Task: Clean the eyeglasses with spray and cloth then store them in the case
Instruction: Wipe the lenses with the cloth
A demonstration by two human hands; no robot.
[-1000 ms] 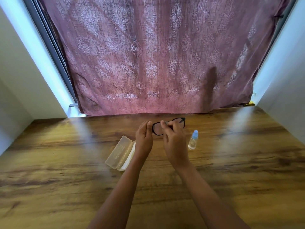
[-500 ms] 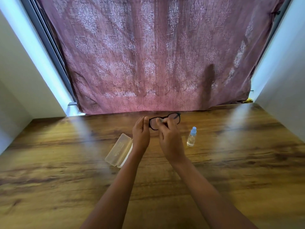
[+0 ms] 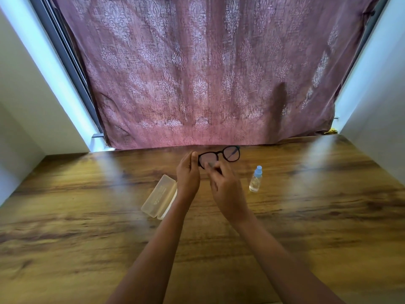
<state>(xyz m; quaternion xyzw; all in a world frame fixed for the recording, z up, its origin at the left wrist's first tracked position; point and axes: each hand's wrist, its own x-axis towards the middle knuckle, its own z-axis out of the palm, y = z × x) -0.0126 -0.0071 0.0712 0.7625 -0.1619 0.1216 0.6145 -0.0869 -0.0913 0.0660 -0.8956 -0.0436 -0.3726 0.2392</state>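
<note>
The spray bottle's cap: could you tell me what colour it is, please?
Light blue; the cap shows best in the head view.

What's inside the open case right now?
The case lies open on the table; its left half looks empty. Its right half is mostly covered by the left hand and wrist, so unseen. The eyeglasses are outside it, held between that hand and the right hand.

Right hand (image 3: 225,189) slid off the bridge of the eyeglasses (image 3: 219,153) down to the lower edge of the lens nearer the left hand (image 3: 188,172) — both lenses showed more. Eyeglasses ended slightly closer to the curtain (image 3: 208,73).
</note>
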